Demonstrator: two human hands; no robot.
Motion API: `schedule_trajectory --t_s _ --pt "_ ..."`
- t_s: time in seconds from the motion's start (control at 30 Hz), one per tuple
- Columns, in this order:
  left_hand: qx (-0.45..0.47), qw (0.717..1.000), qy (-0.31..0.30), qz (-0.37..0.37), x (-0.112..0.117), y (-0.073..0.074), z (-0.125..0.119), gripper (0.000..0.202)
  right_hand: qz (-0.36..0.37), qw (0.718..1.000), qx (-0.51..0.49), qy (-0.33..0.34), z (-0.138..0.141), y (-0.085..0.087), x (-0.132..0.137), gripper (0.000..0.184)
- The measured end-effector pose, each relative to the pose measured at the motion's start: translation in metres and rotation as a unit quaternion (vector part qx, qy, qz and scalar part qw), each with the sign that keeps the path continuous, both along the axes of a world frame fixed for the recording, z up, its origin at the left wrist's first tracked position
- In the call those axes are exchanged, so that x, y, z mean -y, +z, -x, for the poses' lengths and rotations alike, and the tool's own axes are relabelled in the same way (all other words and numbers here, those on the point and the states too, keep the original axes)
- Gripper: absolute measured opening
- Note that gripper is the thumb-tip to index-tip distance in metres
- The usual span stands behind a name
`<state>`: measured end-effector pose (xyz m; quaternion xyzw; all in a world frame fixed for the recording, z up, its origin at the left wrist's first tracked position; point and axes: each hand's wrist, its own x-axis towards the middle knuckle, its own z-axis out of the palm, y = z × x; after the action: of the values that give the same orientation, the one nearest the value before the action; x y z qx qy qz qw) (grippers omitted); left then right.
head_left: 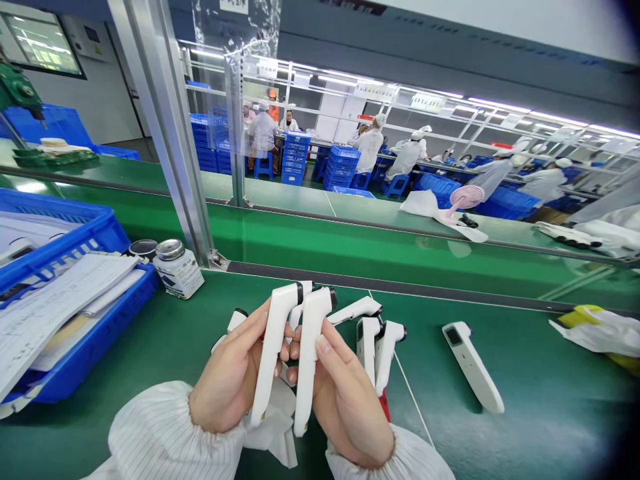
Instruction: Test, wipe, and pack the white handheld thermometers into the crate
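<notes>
Nothing readable on this floor so far! The printed sheets point(55, 313) in the blue crate point(95, 340) show rows of tiny type, too small to make out. Over to the white jar label point(179, 277): print there too, and again not a word comes through. Far across the room, the hanging signs point(425, 102) blur away. And the white handheld device point(473, 370) on the counter point(540, 427)? Its dark display point(453, 336) gives up no digits at all.

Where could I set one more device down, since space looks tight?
Bare green bench lies between the lone device and the yellow-and-white bag, also between the blue crate and the left hand. It is crowded around the right hand, among the grouped devices.
</notes>
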<state>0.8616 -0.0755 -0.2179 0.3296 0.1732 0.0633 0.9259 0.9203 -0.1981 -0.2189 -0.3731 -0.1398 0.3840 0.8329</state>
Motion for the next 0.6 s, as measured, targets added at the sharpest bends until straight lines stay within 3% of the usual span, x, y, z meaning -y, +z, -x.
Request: schedule_trajectory --t_s 0.1,0.17,0.27,0.33,0.47,0.6 --pt "0.016 0.998 0.016 -0.059 0.001 -0.002 0.003 0.041 0.007 1.0 -0.001 0.002 0.001 -0.002 0.001 0.023" --pt "0.034 0.989 0.037 -0.137 0.002 -0.004 0.005 0.051 0.015 1.0 -0.009 0.009 0.004 -0.005 0.0 0.024" --pt "0.03 0.957 0.087 -0.275 0.001 -0.005 0.006 0.069 0.022 0.999 -0.03 0.018 0.009 -0.01 -0.003 0.028" --pt "0.014 0.938 0.117 -0.327 -0.001 -0.004 0.005 0.072 0.042 0.998 -0.045 0.018 0.014 -0.012 -0.005 0.032" --pt "-0.005 0.936 0.146 -0.321 -0.009 0.0 0.003 0.06 0.093 0.994 -0.048 0.037 0.022 -0.016 -0.007 0.037" --pt "-0.008 0.954 0.182 -0.236 -0.021 0.001 0.002 0.04 0.106 0.992 -0.035 0.065 0.026 -0.024 -0.009 0.039"
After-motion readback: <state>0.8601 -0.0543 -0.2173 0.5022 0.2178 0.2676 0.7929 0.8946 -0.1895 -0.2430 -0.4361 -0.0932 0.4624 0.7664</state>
